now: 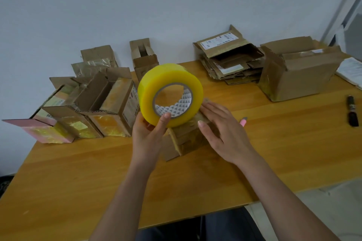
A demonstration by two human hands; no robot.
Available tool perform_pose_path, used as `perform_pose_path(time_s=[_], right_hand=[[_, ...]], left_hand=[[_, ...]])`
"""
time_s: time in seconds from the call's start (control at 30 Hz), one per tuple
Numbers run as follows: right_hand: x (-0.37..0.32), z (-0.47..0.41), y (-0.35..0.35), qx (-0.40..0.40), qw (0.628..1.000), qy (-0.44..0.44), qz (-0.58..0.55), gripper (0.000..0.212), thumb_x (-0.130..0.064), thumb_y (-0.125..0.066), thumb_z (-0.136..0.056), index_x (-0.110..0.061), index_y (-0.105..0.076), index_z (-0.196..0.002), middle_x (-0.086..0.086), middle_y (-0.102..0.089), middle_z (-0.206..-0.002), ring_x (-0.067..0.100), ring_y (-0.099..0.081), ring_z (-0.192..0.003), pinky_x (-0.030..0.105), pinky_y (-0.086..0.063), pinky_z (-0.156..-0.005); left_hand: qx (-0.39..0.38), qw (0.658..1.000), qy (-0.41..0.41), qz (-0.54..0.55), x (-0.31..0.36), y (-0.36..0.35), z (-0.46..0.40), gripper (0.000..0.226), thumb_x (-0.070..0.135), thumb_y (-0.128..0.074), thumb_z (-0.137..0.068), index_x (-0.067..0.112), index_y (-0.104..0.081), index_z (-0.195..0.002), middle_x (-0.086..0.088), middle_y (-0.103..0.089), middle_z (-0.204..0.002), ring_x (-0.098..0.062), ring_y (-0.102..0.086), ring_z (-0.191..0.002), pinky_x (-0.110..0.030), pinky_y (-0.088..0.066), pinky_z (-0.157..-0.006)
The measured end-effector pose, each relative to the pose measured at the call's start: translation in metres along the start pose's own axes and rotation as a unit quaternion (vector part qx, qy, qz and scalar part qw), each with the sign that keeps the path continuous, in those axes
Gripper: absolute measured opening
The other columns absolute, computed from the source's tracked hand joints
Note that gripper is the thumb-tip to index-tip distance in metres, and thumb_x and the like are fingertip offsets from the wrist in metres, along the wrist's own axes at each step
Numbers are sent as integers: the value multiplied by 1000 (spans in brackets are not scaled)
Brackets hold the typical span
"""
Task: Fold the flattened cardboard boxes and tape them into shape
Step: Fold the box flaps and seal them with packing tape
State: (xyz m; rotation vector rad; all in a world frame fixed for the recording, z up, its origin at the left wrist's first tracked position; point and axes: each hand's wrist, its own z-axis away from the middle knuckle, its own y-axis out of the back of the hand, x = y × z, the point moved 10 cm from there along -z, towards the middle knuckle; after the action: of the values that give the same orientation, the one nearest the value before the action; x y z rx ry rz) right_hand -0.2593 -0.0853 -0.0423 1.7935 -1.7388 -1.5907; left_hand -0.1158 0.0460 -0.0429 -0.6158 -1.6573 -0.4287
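- The fingers (pixel 166 118) of the left hand (pixel 148 135) curl round the lower rim of the roll of tape (pixel 166 86), thumb hooked into its cardboard core, so the roll is gripped and held up on edge, its hole facing the person.
- The right hand (pixel 221 131) lies flat with straight fingers pressing on top of the small box (pixel 186 139), which stands on the table (pixel 274 152) right under the roll and touches it or nearly so.
- As I read it, the next move hangs on this: the box sits just below and to the right of the roll, its long side running away toward the right, and the right hand is already on it to smooth tape down.
- The box is dull brown card, creased, with shiny strips of old tape; the roll is glossy yellow, thick and round.
- A pink-tipped cutter (pixel 243 121) peeks out just beyond the right hand; a dark marker (pixel 352 112) lies well apart at right.
- Farther left, the folded boxes (pixel 94 107) stand in a row, flaps up.
- Against the wall, the flat boxes (pixel 231 60) are stacked beside a big open box (pixel 301 72).
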Motion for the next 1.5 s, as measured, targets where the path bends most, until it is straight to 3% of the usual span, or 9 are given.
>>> perform_pose_path(time_s=[0.1,0.23,0.37,0.53,0.7,0.87,1.2,1.37,1.5], right_hand=[[-3,2,0,-6,1000,4,28,70,-65,-25,-96,-20,-42,-148,-8,-37,-155,0,-20,-145,39,-20,-121],[-6,3,0,-14,997,7,81,74,-68,-26,-94,-20,-40,-149,-8,-34,-156,2,-18,-147,35,-11,-122],[-20,3,-4,-18,983,33,181,85,-75,-26,-89,-16,-37,-150,-1,-32,-158,10,-18,-149,44,-8,-123],[-26,4,-10,-20,982,32,187,85,-76,-35,-86,-13,-48,-141,3,-43,-152,16,-29,-145,43,-12,-123],[-26,3,-7,-15,984,23,177,87,-77,-39,-84,-15,-45,-143,1,-44,-151,15,-32,-143,43,-16,-122],[-24,3,-9,-24,984,12,177,90,-79,-34,-83,-16,-41,-147,-1,-35,-156,13,-27,-145,40,-9,-123],[-38,3,-9,-59,975,19,214,101,-84,-29,-80,-13,-32,-152,2,-27,-160,14,-18,-149,44,-4,-123],[-47,10,-20,-55,985,17,161,111,-90,-25,-71,-13,-32,-150,4,-30,-159,16,-22,-148,32,-1,-120],[-42,7,-19,-54,983,14,173,107,-88,-25,-72,-17,-30,-152,0,-28,-159,14,-24,-147,31,-6,-120]], left_hand=[[-15,999,6,35,2,1,2,43,24,-66,-83,7,-57,-121,-8,-71,-110,-20,-68,-105,-34,-58,-84],[-12,998,8,58,0,2,5,37,23,-67,-83,12,-59,-116,-6,-71,-109,-21,-68,-106,-41,-56,-90],[-28,999,4,37,4,-4,4,36,25,-71,-80,16,-63,-113,-2,-73,-107,-18,-68,-106,-35,-56,-87],[-47,999,4,-8,-2,-8,3,51,21,-77,-72,14,-61,-120,1,-71,-114,-10,-65,-110,-24,-54,-84],[-40,999,7,11,-4,-2,2,50,21,-72,-76,11,-59,-124,-2,-71,-115,-14,-65,-111,-25,-55,-85],[-54,992,27,107,-6,6,7,43,11,-65,-79,14,-56,-120,-2,-71,-112,-22,-65,-112,-31,-56,-84],[-16,990,16,139,-1,7,17,44,13,-65,-79,10,-54,-121,-1,-71,-109,-22,-67,-110,-36,-57,-86],[-21,992,22,123,-2,7,14,48,13,-65,-79,7,-52,-125,-10,-67,-116,-25,-66,-112,-39,-57,-88],[-6,988,34,147,-2,20,14,53,19,-72,-77,4,-52,-124,-10,-68,-114,-28,-66,-111,-40,-58,-85]])
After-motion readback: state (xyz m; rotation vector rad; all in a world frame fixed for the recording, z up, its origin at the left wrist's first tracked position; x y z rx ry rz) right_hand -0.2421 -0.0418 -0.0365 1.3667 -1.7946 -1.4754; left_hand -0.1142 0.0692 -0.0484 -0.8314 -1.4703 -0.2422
